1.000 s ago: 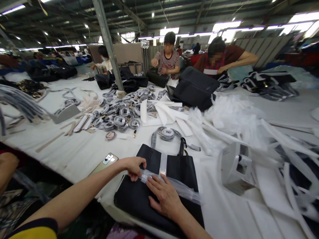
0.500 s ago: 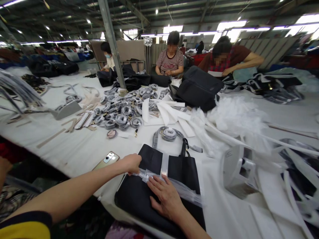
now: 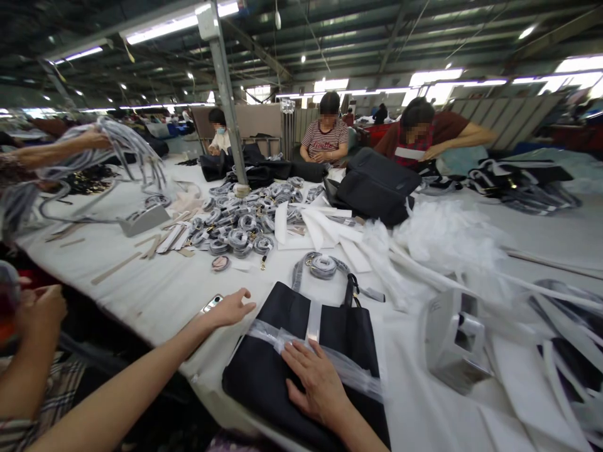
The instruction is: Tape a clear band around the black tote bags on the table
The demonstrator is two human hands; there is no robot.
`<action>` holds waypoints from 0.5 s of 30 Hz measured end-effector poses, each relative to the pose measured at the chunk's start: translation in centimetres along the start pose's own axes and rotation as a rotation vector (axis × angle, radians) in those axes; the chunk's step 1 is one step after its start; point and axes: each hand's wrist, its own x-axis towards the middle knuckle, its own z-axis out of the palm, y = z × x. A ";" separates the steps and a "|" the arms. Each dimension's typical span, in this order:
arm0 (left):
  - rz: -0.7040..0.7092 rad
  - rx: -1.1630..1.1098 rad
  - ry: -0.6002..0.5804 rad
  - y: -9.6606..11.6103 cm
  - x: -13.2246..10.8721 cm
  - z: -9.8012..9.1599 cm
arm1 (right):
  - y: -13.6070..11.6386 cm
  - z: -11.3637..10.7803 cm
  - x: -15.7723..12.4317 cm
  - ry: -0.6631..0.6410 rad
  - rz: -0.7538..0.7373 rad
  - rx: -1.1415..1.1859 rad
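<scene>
A black handbag (image 3: 257, 370) lies flat at the near edge of the white table. Across its middle runs a clear plastic wrap (image 3: 351, 371), and a pale strip (image 3: 314, 317) crosses its upper part lengthwise. My right hand (image 3: 315, 380) rests on the bag and the wrap with its fingers spread. Off the bag's left edge is my left hand (image 3: 233, 306), fingers apart and holding nothing. Beneath the left wrist a phone (image 3: 213, 303) is partly covered. Above the bag, its wrapped handle (image 3: 298, 273) arches around a coiled strap (image 3: 323, 265).
Many coiled straps (image 3: 238, 237) are heaped mid-table beside a metal post (image 3: 229, 94). A tape dispenser (image 3: 455, 336) and crumpled plastic (image 3: 447, 232) occupy the right. At far left, another person's hand holds wrapped straps (image 3: 127, 141). Co-workers (image 3: 325, 135) sit across the table.
My left hand has let go of the bag's left edge and moved left and slightly down. My right hand stays on the bag. At far left, a person's arm has lifted the wrapped straps.
</scene>
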 end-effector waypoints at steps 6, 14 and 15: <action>-0.038 -0.058 0.198 -0.1 -1.0 6.8 | -0.1 -0.2 -0.2 -0.013 0.037 0.023; -0.074 -0.105 0.194 -1.0 -0.3 8.3 | -0.9 -0.8 -0.9 0.004 0.068 0.042; -0.067 -0.111 0.193 -1.0 -0.5 8.3 | -0.9 -0.9 -0.9 0.004 0.066 0.043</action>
